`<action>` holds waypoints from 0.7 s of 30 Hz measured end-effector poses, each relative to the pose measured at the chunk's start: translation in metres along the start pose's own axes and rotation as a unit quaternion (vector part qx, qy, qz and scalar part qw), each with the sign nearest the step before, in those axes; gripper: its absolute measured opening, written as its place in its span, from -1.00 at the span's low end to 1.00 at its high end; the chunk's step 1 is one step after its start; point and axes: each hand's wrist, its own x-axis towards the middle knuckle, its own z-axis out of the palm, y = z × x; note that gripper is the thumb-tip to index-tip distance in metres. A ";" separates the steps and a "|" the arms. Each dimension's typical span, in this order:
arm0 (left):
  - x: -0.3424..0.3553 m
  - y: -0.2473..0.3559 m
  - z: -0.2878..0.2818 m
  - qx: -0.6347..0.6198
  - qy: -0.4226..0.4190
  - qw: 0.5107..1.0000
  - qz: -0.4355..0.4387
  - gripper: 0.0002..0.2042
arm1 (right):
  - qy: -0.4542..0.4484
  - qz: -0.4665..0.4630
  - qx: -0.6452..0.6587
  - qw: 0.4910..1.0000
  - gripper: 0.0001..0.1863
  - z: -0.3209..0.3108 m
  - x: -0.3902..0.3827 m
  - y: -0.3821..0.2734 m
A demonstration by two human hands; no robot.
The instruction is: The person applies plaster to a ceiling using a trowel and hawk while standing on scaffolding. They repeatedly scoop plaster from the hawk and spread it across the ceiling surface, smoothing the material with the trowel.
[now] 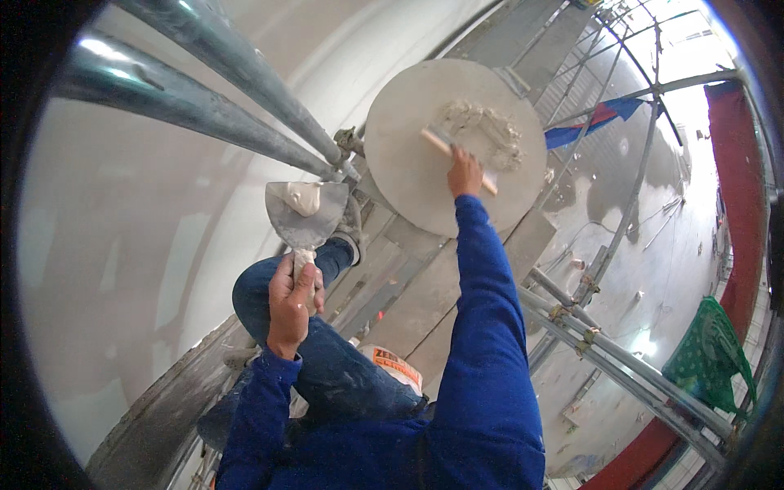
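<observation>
My left hand (pixel 292 304) grips the handle of a wide steel scraper (pixel 318 214), whose blade carries a blob of off-white paste (pixel 303 197). My right hand (pixel 465 171) is closed on a long trowel (pixel 437 140) with a pale wooden-looking bar, held over a round pale board (pixel 400 147). A spread heap of wet paste (pixel 490 131) lies on the board, just beyond the trowel. My bent left leg in jeans is below the scraper.
Metal scaffold tubes (pixel 204 106) run at upper left beside a pale wall (pixel 114 245), with more railings (pixel 637 367) at right. Planks (pixel 433 294) form the platform, with a white bucket (pixel 392 367) by my leg. A green cloth (pixel 706 351) and red sheeting (pixel 727 147) hang at right.
</observation>
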 end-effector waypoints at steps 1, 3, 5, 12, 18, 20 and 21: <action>0.003 0.002 0.002 0.007 -0.009 1.000 -0.001 -0.71 | -0.032 0.027 -0.008 0.999 -0.50 0.002 0.018 0.003; 0.008 0.006 0.004 0.010 -0.009 1.000 -0.016 -0.66 | -0.054 0.051 0.004 0.997 -0.50 0.008 0.045 0.008; 0.012 0.008 0.007 -0.017 0.004 0.999 -0.036 -0.65 | -0.107 0.063 0.029 0.992 -0.51 0.015 0.058 0.010; 0.026 0.009 0.023 -0.052 -0.027 0.996 -0.070 -0.66 | -0.090 -0.010 0.037 0.995 -0.37 0.041 0.005 -0.014; 0.030 0.016 0.030 -0.045 -0.047 0.997 -0.050 -0.75 | -0.118 -0.073 0.039 0.990 -0.38 0.014 -0.071 -0.027; 0.029 0.017 0.024 -0.052 -0.038 0.997 -0.040 -0.78 | -0.186 -0.039 0.057 0.980 -0.40 -0.002 -0.072 -0.026; 0.029 0.015 0.021 -0.054 -0.030 0.997 -0.037 -0.77 | -0.211 -0.024 0.063 0.975 -0.47 -0.010 -0.069 -0.022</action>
